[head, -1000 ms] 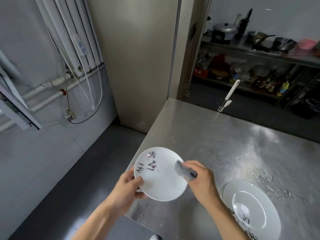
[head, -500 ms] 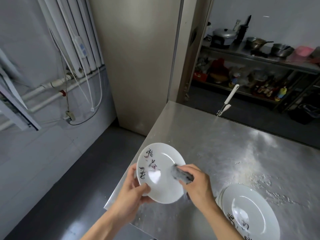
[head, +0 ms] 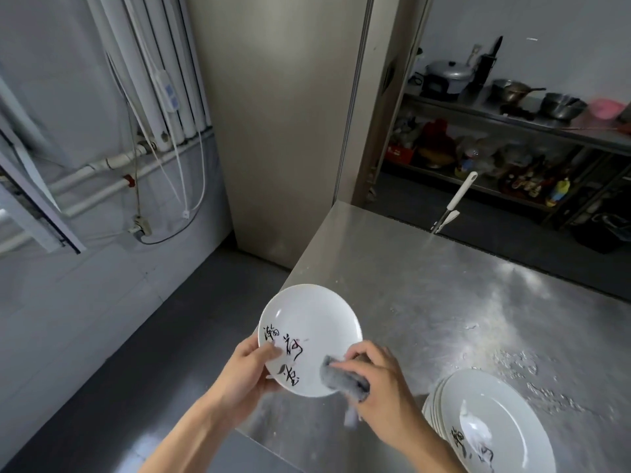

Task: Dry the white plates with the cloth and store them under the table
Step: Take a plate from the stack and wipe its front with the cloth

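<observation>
Left hand [head: 247, 370] grips plate [head: 309, 322]; cloth [head: 341, 377] on it.

a steel shelf [head: 553, 126] carries a lidded pot [head: 447, 76], a metal bowl [head: 561, 105] and a pink bowl [head: 609, 109]; a white-handled knife [head: 454, 203] shows in front of the shelf.

Landmark: plate stack [head: 505, 414], near right on the table [head: 426, 285]. Just left of the stack, the right hand [head: 382, 387] with the cloth [head: 343, 378] sits near its rim, leaving only a narrow gap. Further left of the stack, the held plate [head: 307, 326] and left hand [head: 246, 373] fill the space over the table's near-left corner. Beyond the stack is bare steel with wet specks [head: 532, 367], an open run to the far edge. Far beyond the stack, a white-handled tool [head: 459, 196] sticks up tilted at that edge. Far left of the stack, a tall beige panel [head: 280, 131] blocks the back corner. The dark floor [head: 153, 353] there is open across to the wall pipes [head: 112, 162].
</observation>
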